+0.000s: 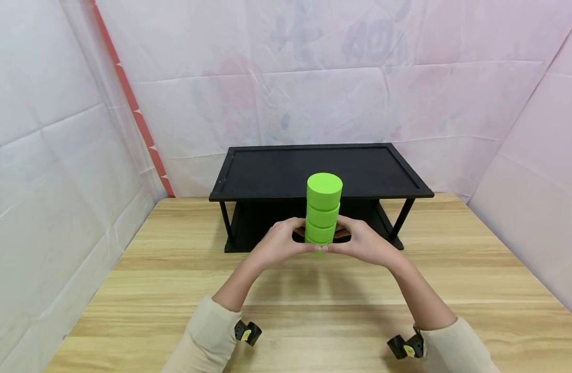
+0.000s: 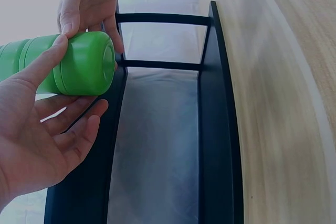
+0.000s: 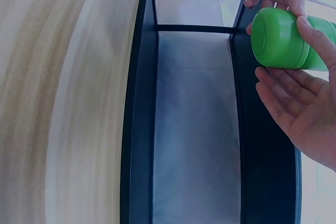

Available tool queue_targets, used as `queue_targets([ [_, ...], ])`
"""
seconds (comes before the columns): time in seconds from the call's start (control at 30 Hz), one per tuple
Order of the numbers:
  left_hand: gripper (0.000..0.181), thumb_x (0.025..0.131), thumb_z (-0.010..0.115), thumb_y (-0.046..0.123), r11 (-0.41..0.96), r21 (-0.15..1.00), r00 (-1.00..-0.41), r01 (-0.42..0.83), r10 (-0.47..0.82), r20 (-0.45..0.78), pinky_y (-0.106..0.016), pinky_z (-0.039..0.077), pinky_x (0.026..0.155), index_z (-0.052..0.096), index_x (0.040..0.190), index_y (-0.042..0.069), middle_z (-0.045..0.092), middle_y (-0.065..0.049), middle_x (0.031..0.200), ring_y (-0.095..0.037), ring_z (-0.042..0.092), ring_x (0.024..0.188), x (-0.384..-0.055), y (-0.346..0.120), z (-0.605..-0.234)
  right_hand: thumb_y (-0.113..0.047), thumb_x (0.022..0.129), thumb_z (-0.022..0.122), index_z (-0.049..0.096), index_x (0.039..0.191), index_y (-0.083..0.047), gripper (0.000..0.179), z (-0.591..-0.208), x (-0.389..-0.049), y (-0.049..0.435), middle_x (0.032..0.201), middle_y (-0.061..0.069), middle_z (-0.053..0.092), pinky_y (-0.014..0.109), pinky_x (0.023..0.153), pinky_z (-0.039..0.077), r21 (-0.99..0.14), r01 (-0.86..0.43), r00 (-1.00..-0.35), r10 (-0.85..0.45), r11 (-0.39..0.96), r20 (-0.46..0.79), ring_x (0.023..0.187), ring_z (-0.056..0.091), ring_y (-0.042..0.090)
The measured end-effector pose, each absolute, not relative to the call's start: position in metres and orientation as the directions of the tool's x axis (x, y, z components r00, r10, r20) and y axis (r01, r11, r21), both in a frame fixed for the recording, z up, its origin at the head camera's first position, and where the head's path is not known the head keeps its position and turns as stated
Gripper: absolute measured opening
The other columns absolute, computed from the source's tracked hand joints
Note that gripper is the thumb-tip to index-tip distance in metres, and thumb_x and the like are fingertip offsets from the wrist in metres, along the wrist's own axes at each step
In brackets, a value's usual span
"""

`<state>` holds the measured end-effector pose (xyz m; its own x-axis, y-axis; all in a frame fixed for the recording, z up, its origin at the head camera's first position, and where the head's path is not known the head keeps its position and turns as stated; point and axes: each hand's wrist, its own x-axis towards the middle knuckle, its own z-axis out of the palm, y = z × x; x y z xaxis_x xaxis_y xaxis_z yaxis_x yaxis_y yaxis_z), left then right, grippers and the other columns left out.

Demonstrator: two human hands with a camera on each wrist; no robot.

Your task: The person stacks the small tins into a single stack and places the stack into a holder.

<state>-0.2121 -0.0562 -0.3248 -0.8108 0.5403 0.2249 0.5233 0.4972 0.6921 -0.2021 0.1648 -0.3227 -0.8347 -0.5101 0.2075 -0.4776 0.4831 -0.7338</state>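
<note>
A tall, bright green cylinder (image 1: 323, 199) with several grooves round it stands upright in the air between both hands, in front of a black two-tier rack (image 1: 276, 171). It looks like stacked round containers; I cannot tell whether the sections are separate. My left hand (image 1: 279, 242) grips its lower part from the left, thumb on the near side. From the right, my right hand (image 1: 364, 242) holds it the same way, and the thumb tips meet or nearly meet. Both wrist views show the rounded bottom of the green cylinder (image 2: 86, 66) free of the table, fingers behind it.
The rack stands at the back of a wooden table (image 1: 174, 269), its lower shelf partly hidden by the hands. White sheeting (image 1: 314, 103) walls the table at the back and sides. A red strip (image 1: 132, 98) runs down the left corner. Each sleeve carries a small black camera (image 1: 252, 333).
</note>
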Motion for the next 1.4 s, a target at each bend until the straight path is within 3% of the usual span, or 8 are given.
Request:
queue_targets([
  [1.0, 0.049, 0.077, 0.074, 0.036, 0.509, 0.648, -0.786, 0.566, 0.570, 0.239, -0.026, 0.048, 0.077, 0.060, 0.117, 0.013, 0.061, 0.005, 0.103, -0.008, 0.056, 0.093, -0.225, -0.055, -0.301, -0.031, 0.077, 0.075, 0.054, 0.122, -0.011, 0.053, -0.301, -0.214, 0.167, 0.109, 0.004, 0.060, 0.034, 0.079, 0.050, -0.717, -0.490, -0.832, -0.511, 0.495, 0.216, 0.095, 0.059, 0.017],
  [1.4, 0.046, 0.079, 0.073, 0.035, 0.499, 0.640, -0.770, 0.584, 0.590, 0.243, -0.027, 0.048, 0.079, 0.059, 0.117, 0.013, 0.060, 0.005, 0.106, -0.009, 0.056, 0.095, -0.229, -0.057, -0.294, -0.030, 0.078, 0.075, 0.052, 0.125, -0.011, 0.056, -0.294, -0.217, 0.166, 0.110, 0.005, 0.059, 0.038, 0.080, 0.049, -0.722, -0.492, -0.827, -0.519, 0.487, 0.215, 0.095, 0.059, 0.018],
])
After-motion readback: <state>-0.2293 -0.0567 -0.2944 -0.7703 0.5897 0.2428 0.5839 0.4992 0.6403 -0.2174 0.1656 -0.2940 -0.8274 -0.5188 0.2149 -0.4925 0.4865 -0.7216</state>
